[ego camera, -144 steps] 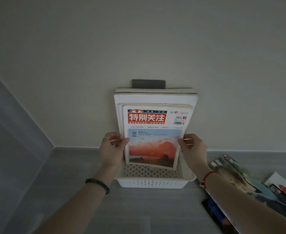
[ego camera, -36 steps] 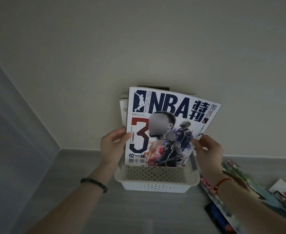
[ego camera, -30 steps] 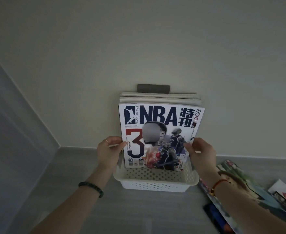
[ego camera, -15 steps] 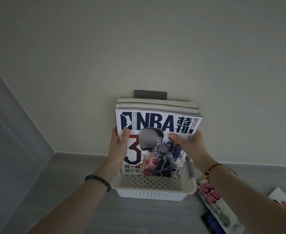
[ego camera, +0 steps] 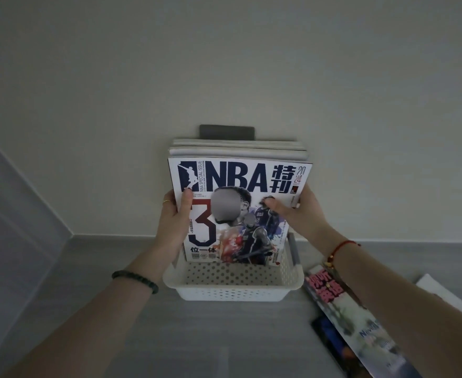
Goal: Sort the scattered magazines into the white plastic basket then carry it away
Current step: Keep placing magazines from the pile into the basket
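Observation:
The white perforated plastic basket (ego camera: 232, 291) sits on the grey surface against the wall. Several magazines stand upright in it, leaning back on the wall. The front one is an NBA magazine (ego camera: 240, 181) with a navy title and a big "3". My left hand (ego camera: 173, 222) grips its left edge, thumb on the cover. My right hand (ego camera: 298, 214) grips its right edge, thumb on the cover too. More magazines (ego camera: 341, 317) lie flat to the right of the basket, partly hidden by my right forearm.
A pale wall rises straight behind the basket, with a dark rectangular plate (ego camera: 227, 131) above the magazines. A grey panel (ego camera: 11, 219) closes the left side. A white sheet or magazine (ego camera: 448, 296) lies at the far right edge.
The NBA magazine has replaced the red-titled sunset one at the front. It was tilted, then squared upright in the basket. Both hands have slid up its side edges.

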{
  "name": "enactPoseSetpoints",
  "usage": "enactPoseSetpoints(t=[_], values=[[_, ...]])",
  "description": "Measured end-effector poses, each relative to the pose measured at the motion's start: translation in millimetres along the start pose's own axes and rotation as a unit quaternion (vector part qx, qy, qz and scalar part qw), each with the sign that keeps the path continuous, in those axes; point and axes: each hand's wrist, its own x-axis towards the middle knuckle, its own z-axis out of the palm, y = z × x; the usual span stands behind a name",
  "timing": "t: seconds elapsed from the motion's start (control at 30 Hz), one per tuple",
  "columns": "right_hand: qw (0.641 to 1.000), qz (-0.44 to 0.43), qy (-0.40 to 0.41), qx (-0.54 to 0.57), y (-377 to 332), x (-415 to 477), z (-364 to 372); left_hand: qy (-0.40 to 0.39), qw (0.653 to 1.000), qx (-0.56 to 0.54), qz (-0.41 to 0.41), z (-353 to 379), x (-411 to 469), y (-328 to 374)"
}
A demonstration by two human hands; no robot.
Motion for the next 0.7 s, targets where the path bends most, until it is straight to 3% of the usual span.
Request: enactPoseSetpoints(t=[0.23, 0.33, 0.43, 0.53, 0.7], values=[[0.996, 0.054, 0.048, -0.046, 24, -37, -94, 0.133, 0.991, -0.024, 0.027, 11, -59, 8], [0.993, 0.079, 0.063, -0.067, 43, -66, -143, 0.109, 0.992, 0.000, 0.064, 34, -99, 8], [0.988, 0.122, 0.077, -0.058, 67, -94, -186, 0.011, 0.998, -0.011, 0.060, 68, -141, 5], [0.982, 0.159, 0.073, -0.074, 93, -121, -219, -0.079, 0.997, -0.009, 0.005, 107, -176, -8], [0.967, 0.219, -0.020, -0.126, 135, -162, -250, -0.119, 0.969, 0.017, -0.216, 169, -214, -52]])
